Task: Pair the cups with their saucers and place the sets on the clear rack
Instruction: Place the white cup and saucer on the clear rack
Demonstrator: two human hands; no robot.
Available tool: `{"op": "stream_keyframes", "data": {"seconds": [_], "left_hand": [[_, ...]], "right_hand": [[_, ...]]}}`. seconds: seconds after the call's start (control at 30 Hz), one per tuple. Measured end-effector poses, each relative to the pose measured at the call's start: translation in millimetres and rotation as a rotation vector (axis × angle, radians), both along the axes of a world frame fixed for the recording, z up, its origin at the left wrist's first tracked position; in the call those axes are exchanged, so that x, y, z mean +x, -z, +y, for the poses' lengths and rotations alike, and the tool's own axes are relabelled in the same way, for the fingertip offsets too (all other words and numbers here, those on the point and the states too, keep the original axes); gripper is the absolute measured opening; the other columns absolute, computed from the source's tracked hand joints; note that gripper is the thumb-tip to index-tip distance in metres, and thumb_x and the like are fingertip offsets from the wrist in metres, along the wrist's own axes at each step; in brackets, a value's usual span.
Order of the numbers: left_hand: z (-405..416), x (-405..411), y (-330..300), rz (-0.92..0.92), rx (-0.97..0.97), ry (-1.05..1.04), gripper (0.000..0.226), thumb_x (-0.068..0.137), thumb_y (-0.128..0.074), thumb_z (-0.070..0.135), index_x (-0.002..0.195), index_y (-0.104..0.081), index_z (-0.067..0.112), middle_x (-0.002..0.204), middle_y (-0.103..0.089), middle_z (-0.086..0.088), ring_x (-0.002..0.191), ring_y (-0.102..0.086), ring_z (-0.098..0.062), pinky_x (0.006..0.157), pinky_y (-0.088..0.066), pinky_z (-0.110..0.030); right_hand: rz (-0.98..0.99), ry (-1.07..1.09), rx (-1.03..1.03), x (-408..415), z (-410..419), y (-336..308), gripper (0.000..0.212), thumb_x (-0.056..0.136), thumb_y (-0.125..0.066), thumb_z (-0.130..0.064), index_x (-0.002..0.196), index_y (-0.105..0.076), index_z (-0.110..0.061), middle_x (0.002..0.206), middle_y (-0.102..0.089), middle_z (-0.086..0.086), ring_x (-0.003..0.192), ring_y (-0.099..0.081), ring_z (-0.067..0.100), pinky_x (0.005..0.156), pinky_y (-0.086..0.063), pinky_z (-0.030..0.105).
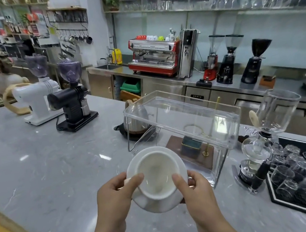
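Observation:
A white cup [156,175] sits on a white saucer [160,203], held as one set above the grey counter. My left hand [116,195] grips the set's left side, thumb over the cup's rim by the handle. My right hand [195,191] grips the right side, thumb on the rim, fingers under the saucer. The clear rack [183,111] stands just beyond the set, to the upper right; its top shelf holds nothing.
Under the rack show a kettle [136,118] and a wooden stand [191,149]. To the right are a siphon brewer [254,152] and a black tray [278,202] of upturned glasses. White [36,96] and black [73,100] grinders stand at the left.

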State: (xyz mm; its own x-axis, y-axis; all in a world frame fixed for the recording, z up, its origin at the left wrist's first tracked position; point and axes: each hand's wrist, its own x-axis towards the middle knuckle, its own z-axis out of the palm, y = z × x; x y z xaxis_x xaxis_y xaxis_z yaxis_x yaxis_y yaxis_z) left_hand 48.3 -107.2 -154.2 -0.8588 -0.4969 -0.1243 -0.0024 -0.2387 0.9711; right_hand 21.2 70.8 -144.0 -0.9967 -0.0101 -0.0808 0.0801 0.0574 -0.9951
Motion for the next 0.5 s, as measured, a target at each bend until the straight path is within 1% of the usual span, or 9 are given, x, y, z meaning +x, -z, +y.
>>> {"op": "stream_keyframes", "data": {"seconds": [0.03,0.07,0.13,0.2,0.27,0.33,0.4,0.5], "left_hand": [[1,-7,-2,0.004,0.004,-0.008,0.016,0.073,-0.086,0.011,0.089,-0.082,0.012,0.089,-0.079,-0.016,0.080,-0.072,-0.028,0.087,-0.057,-0.049],[2,-14,-3,0.010,0.005,-0.013,0.015,0.074,-0.086,0.012,0.088,-0.082,0.011,0.087,-0.080,-0.014,0.078,-0.072,-0.026,0.086,-0.058,-0.048],[5,-28,-6,0.020,-0.003,-0.027,0.012,0.075,-0.086,0.013,0.085,-0.081,0.009,0.081,-0.079,-0.009,0.074,-0.071,-0.023,0.083,-0.058,-0.045],[7,-43,-8,0.026,-0.001,-0.038,0.010,0.075,-0.086,0.013,0.080,-0.079,0.008,0.073,-0.075,-0.006,0.069,-0.066,-0.020,0.078,-0.056,-0.043],[8,-56,-9,0.035,0.003,-0.039,0.011,0.075,-0.086,0.014,0.077,-0.078,0.006,0.071,-0.070,-0.007,0.068,-0.062,-0.020,0.072,-0.052,-0.038],[10,-74,-9,0.036,0.000,-0.032,0.016,0.075,-0.087,0.015,0.073,-0.075,0.004,0.069,-0.066,-0.007,0.066,-0.058,-0.020,0.068,-0.048,-0.034],[9,-87,-12,0.027,0.003,-0.031,0.022,0.074,-0.088,0.018,0.071,-0.073,0.001,0.067,-0.065,-0.008,0.064,-0.057,-0.021,0.067,-0.047,-0.035],[10,-115,-14,-0.002,-0.044,0.022,0.027,0.070,-0.090,0.025,0.073,-0.076,0.002,0.071,-0.073,-0.013,0.067,-0.064,-0.025,0.070,-0.052,-0.039]], "right_hand": [[0.001,0.026,0.000,-4,-4,-1,0.030,0.088,-0.071,-0.036,0.111,-0.066,-0.018,0.112,-0.065,0.016,0.098,-0.067,0.028,0.085,-0.059,0.043],[-0.002,0.055,0.000,-8,-8,-1,0.030,0.089,-0.070,-0.037,0.111,-0.066,-0.018,0.116,-0.063,0.017,0.100,-0.066,0.028,0.085,-0.058,0.043],[-0.014,0.112,-0.008,-18,-15,-3,0.029,0.091,-0.068,-0.036,0.110,-0.065,-0.016,0.121,-0.060,0.018,0.104,-0.064,0.029,0.089,-0.056,0.045],[-0.033,0.150,-0.037,-29,-20,-4,0.028,0.092,-0.066,-0.037,0.109,-0.064,-0.014,0.125,-0.058,0.018,0.107,-0.062,0.030,0.094,-0.054,0.046],[-0.063,0.175,-0.059,-38,-24,-6,0.035,0.093,-0.064,-0.038,0.116,-0.062,-0.011,0.130,-0.055,0.018,0.113,-0.060,0.032,0.097,-0.052,0.045],[-0.081,0.217,-0.088,-51,-25,-6,0.044,0.094,-0.063,-0.039,0.124,-0.059,-0.007,0.134,-0.053,0.019,0.120,-0.056,0.035,0.092,-0.048,0.039],[-0.100,0.246,-0.089,-63,-27,-8,0.047,0.095,-0.061,-0.039,0.124,-0.058,-0.002,0.136,-0.052,0.019,0.123,-0.054,0.037,0.088,-0.045,0.039],[-0.116,0.308,-0.123,-84,-28,-11,0.047,0.096,-0.061,-0.039,0.121,-0.058,0.002,0.136,-0.052,0.021,0.123,-0.055,0.038,0.099,-0.047,0.046]]}}
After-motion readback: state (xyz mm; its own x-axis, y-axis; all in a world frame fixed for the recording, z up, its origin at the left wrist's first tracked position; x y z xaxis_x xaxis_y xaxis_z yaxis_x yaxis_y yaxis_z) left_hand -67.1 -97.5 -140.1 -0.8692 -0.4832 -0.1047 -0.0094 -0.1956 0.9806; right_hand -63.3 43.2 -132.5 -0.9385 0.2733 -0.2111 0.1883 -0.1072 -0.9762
